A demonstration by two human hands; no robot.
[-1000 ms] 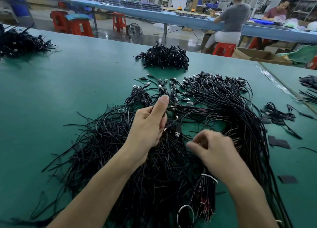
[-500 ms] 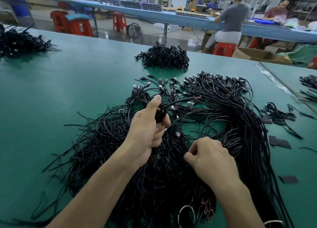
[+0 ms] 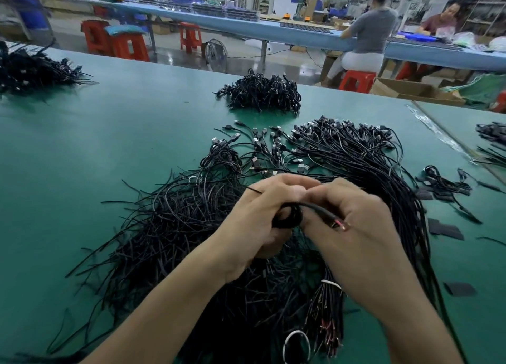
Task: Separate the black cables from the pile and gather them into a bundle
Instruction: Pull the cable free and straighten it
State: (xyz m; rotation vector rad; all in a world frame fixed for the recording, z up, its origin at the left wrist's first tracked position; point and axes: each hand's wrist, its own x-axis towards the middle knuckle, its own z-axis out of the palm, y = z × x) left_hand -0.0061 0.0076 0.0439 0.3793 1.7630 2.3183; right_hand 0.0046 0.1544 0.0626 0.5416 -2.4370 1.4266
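A big loose pile of black cables (image 3: pixel 175 226) with USB plugs at the far ends covers the green table (image 3: pixel 109 144) in front of me. Above its middle, my left hand (image 3: pixel 254 221) grips a small coil of black cable (image 3: pixel 289 217). My right hand (image 3: pixel 353 232) is pressed against the left one, fingers curled, pinching the same cable; its stripped end with red wire (image 3: pixel 339 224) sticks out across the back of my right hand. The fingertips of both hands are hidden from me.
A finished heap of coiled cables (image 3: pixel 260 92) lies farther back, another heap (image 3: pixel 30 70) at the far left. Black strips (image 3: pixel 446 231) and a small cable tangle (image 3: pixel 440 183) lie to the right. A white ring (image 3: pixel 297 346) and a tied cable bunch (image 3: pixel 328 317) sit near me.
My hands have come together over the pile: the right hand rose from the cables to meet the left. The cable held by the left hand is now wound into a small coil.
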